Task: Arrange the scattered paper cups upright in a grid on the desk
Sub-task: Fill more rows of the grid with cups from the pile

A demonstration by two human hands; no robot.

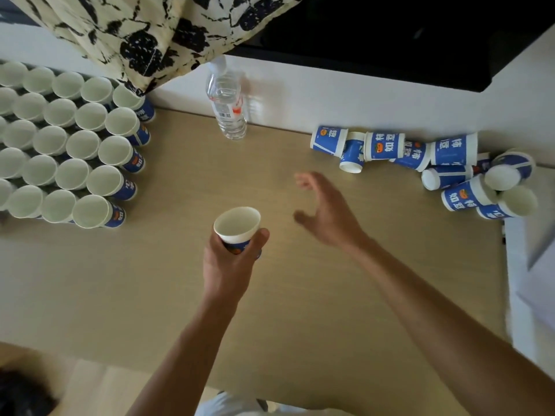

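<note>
My left hand grips a blue-and-white paper cup upright above the middle of the wooden desk. My right hand hovers over the desk to the right of it, fingers spread and holding nothing. A grid of upright cups fills the desk's left side, with white insides showing. Several scattered cups lie on their sides along the back right. More fallen cups are piled at the far right edge.
A clear plastic water bottle stands at the back by the white wall. A black-and-cream patterned cloth hangs over the grid's back corner. A dark monitor sits at the upper right. The desk's right edge runs just past the pile.
</note>
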